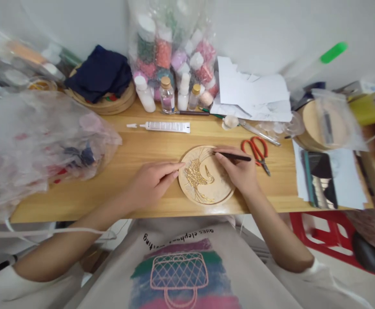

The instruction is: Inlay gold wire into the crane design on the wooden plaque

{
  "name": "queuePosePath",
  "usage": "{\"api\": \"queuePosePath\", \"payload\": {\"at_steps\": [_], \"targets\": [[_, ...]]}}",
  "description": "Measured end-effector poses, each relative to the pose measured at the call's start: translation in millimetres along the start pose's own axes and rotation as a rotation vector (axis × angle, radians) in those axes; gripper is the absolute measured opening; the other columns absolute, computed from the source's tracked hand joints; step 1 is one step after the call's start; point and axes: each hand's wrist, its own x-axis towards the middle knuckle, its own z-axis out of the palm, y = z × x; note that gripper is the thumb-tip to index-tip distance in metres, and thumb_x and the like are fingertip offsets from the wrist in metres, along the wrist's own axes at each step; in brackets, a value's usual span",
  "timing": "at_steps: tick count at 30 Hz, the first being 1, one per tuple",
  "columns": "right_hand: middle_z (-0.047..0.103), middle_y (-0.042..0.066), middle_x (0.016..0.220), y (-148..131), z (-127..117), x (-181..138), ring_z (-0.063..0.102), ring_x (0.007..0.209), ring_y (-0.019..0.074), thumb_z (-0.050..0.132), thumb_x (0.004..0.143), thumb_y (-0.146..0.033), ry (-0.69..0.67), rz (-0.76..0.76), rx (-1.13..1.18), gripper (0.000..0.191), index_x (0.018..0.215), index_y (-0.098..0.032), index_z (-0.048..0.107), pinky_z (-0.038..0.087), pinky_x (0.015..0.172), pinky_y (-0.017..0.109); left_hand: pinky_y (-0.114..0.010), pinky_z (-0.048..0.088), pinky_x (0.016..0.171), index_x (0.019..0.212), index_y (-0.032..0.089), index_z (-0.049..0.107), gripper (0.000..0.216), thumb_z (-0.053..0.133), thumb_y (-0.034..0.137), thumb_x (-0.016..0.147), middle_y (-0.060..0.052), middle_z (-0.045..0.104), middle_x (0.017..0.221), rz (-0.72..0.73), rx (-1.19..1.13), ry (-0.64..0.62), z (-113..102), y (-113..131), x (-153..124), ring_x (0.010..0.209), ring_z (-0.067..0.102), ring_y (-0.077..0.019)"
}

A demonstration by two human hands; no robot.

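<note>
A round pale wooden plaque [221, 186] lies flat on the table close to its front edge. On it is a raised golden bird [197, 175] with a curved neck and trailing tail lines. My left hand [157, 180] pinches the plaque's left rim between thumb and fingers. In my right hand [241, 171] is a slim dark-handled tool [237, 157], its thin tip pointing left over the upper part of the plaque. I cannot make out whether that tip touches the surface. Red-handled pliers [257, 153] lie just right of my right hand.
A white glue tube [168, 126] lies behind the plaque. Small bottles [167, 95] and a bag of coloured jars [174, 51] stand along the wall. Plastic bags [39, 141] crowd the left. At the right are a phone [323, 180] on paper and a round wooden box [319, 124].
</note>
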Motion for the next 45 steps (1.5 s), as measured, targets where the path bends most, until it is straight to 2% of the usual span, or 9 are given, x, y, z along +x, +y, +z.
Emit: {"api": "queuePosePath", "payload": {"at_steps": [6,11,14,17,21,26,31,38,45], "targets": [[0.079,0.006,0.092,-19.8,24.6,-47.7,0.074,0.091,0.0207,0.071,0.086,-0.025,0.329,0.079,-0.082,0.007,0.088,-0.021,0.077,0.06,0.089,0.04,-0.032,0.06,0.088,0.12,0.016,0.072,0.036,0.042,0.024,0.101,-0.009,0.077,0.117,0.093,0.139,-0.01,-4.8,-7.0,16.6,0.102,0.074,-0.0201],[0.079,0.005,0.096,-40.4,33.2,-80.9,0.072,0.094,0.0212,0.07,0.089,-0.024,0.315,0.125,-0.154,0.008,0.093,-0.023,0.077,0.058,0.088,0.041,-0.034,0.06,0.09,0.122,0.017,0.071,0.037,0.041,0.021,0.1,-0.008,0.078,0.113,0.177,0.289,-0.046,-0.8,-20.0,26.3,0.098,0.074,-0.0203],[0.079,0.005,0.097,-45.1,28.7,-87.6,0.071,0.095,0.0209,0.071,0.089,-0.022,0.267,0.15,-0.164,0.007,0.094,-0.024,0.077,0.057,0.088,0.04,-0.032,0.059,0.082,0.119,0.015,0.071,0.034,0.043,0.019,0.101,-0.009,0.078,0.108,0.271,0.366,0.014,-0.6,-29.1,28.5,0.092,0.074,-0.0199],[0.079,0.003,0.095,-47.0,17.6,-75.3,0.072,0.092,0.0202,0.073,0.088,-0.021,0.248,0.127,-0.175,0.009,0.094,-0.025,0.077,0.057,0.085,0.039,-0.028,0.056,0.073,0.115,0.014,0.071,0.029,0.046,0.015,0.1,-0.008,0.079,0.101,0.347,0.392,0.087,0.9,-32.1,29.0,0.083,0.072,-0.017],[0.079,0.002,0.09,-50.7,5.6,-30.2,0.073,0.086,0.0188,0.075,0.085,-0.019,0.247,0.008,-0.161,0.008,0.091,-0.024,0.077,0.059,0.082,0.037,-0.028,0.051,0.067,0.109,0.013,0.071,0.025,0.048,0.014,0.1,-0.005,0.074,0.083,0.39,0.426,0.093,3.1,-25.7,29.3,0.074,0.067,-0.016],[0.076,0.002,0.081,-48.3,16.3,12.9,0.069,0.073,0.0141,0.075,0.086,-0.017,-0.003,-0.01,-0.1,0.004,0.087,-0.02,0.076,0.056,0.066,0.028,-0.032,0.048,0.061,0.108,0.011,0.071,0.025,0.047,0.012,0.1,-0.003,0.069,0.075,0.447,0.567,0.123,1.9,-16.9,29.9,0.065,0.062,-0.0176],[0.073,0.001,0.075,-31.8,29.8,10.4,0.065,0.066,0.0122,0.072,0.086,-0.019,-0.019,0.074,-0.07,0.005,0.083,-0.019,0.076,0.05,0.056,0.025,-0.033,0.045,0.06,0.108,0.009,0.069,0.025,0.046,0.008,0.099,-0.002,0.065,0.07,0.46,0.564,0.11,2.0,-17.2,28.2,0.063,0.059,-0.0175],[0.072,0.0,0.073,-24.1,26.9,8.7,0.063,0.063,0.0124,0.074,0.085,-0.022,-0.052,0.174,-0.027,0.004,0.081,-0.022,0.076,0.047,0.051,0.025,-0.035,0.043,0.062,0.112,0.007,0.067,0.023,0.048,0.009,0.099,-0.002,0.062,0.07,0.479,0.612,0.079,4.1,-21.2,24.7,0.064,0.058,-0.0187],[0.073,-0.001,0.071,-31.7,26.7,9.1,0.061,0.062,0.0118,0.077,0.082,-0.017,-0.087,0.136,-0.061,0.007,0.08,-0.023,0.076,0.044,0.05,0.025,-0.034,0.039,0.062,0.112,0.01,0.069,0.023,0.051,0.008,0.098,0.0,0.058,0.066,0.461,0.677,0.069,4.0,-19.1,25.2,0.062,0.054,-0.0179]]}}
